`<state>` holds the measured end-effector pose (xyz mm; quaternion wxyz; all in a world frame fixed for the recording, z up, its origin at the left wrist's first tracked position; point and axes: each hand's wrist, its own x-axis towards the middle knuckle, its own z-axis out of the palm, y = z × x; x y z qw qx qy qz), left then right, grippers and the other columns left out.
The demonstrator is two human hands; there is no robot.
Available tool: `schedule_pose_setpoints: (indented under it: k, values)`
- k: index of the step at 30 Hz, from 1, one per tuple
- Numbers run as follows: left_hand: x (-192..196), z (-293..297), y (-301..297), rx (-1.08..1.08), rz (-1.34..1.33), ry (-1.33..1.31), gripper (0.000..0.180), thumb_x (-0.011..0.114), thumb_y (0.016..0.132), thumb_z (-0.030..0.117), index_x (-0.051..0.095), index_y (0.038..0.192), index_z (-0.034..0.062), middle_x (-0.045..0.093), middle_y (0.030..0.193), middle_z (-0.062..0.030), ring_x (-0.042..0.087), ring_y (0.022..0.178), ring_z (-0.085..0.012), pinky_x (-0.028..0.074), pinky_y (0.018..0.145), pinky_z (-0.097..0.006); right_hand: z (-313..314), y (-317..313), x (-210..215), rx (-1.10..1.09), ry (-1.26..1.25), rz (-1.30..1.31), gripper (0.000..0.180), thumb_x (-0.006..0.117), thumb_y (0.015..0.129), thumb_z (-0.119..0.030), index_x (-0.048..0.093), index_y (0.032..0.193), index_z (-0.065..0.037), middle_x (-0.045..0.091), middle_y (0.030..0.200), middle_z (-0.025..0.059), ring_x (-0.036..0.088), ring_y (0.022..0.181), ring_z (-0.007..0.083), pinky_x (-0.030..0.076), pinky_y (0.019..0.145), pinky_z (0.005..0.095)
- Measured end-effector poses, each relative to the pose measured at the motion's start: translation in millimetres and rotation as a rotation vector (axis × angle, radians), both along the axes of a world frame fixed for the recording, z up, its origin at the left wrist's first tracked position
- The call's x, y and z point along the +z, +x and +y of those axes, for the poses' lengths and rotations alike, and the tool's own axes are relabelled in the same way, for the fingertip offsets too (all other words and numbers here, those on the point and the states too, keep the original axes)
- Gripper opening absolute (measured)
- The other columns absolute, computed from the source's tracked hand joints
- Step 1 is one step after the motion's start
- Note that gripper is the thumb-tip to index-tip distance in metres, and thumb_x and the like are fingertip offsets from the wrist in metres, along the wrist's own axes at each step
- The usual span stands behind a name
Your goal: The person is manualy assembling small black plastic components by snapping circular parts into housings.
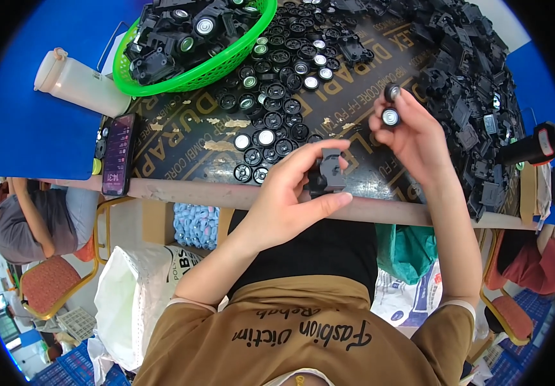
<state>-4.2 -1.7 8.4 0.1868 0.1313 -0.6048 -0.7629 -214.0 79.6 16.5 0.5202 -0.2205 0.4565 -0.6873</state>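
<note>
- The left hand (287,199) grips a black plastic part (326,172) between thumb and fingers, at the table's near edge.
- The right hand (412,132) lies up and to the right of the part, close but apart — it pinches two small wheels (391,105) in its fingertips, nearer to the part than any loose one.
- Just beyond the left hand, loose wheels (271,122) cover the board.
- Farther left — a green basket (226,61) heaped with black parts.
</note>
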Motion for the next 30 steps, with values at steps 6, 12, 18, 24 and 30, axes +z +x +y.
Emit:
schedule_pose_setpoints:
  k: [6, 12, 18, 24, 30]
  values:
    - [-1.3, -1.0, -6.4, 0.007, -0.053, -0.158, 0.057, 0.069, 0.073, 0.001, 0.044, 0.124, 0.0002, 0.051, 0.106, -0.0055, 0.048, 0.099, -0.0121, 0.039, 0.087, -0.026, 16.5, -0.2, -3.0, -0.025, -0.122, -0.304, 0.025, 0.043, 0.094, -0.017, 0.05, 0.108, 0.003, 0.054, 0.092, 0.0079, 0.05, 0.069, 0.0143, 0.042, 0.055, 0.0187]
    - [1.1, -1.7, -8.4, 0.039, 0.058, -0.375, 0.056, 0.071, 0.069, 0.002, 0.048, 0.12, 0.0, 0.05, 0.108, -0.0073, 0.051, 0.1, -0.014, 0.04, 0.086, -0.027, 37.5, 37.6, 11.1, -0.019, -0.015, 0.308, 0.022, 0.057, 0.084, -0.006, 0.056, 0.104, 0.002, 0.055, 0.082, 0.0018, 0.05, 0.069, 0.007, 0.042, 0.059, 0.0183]
    - [11.9, 1.0, -4.1, 0.09, 0.041, -0.739, 0.058, 0.072, 0.066, 0.017, 0.052, 0.118, 0.0016, 0.061, 0.1, -0.0109, 0.055, 0.091, -0.0255, 0.043, 0.08, -0.033, 45.9, 63.4, 11.8, 0.039, -0.094, 0.092, 0.023, 0.068, 0.074, -0.001, 0.052, 0.091, -0.001, 0.058, 0.084, 0.0055, 0.055, 0.068, 0.0089, 0.048, 0.061, 0.0207]
    - [18.1, 4.0, -3.8, 0.131, 0.11, -0.937, 0.054, 0.072, 0.061, 0.013, 0.057, 0.112, 0.0034, 0.061, 0.103, -0.0096, 0.056, 0.089, -0.0273, 0.044, 0.079, -0.035, 48.4, 65.0, 15.5, 0.134, -0.063, -0.054, 0.026, 0.069, 0.073, -0.002, 0.052, 0.093, -0.001, 0.058, 0.082, 0.0059, 0.056, 0.064, 0.0098, 0.047, 0.058, 0.0199]
    - [22.9, 6.5, -0.2, 0.18, 0.148, -1.207, 0.048, 0.068, 0.055, 0.007, 0.059, 0.101, -0.0019, 0.063, 0.09, -0.0125, 0.062, 0.078, -0.028, 0.05, 0.066, -0.035, 46.8, 66.1, 20.5, 0.191, 0.107, 0.004, 0.018, 0.067, 0.075, -0.002, 0.054, 0.087, 0.001, 0.058, 0.078, 0.0044, 0.056, 0.065, 0.0089, 0.047, 0.057, 0.02]
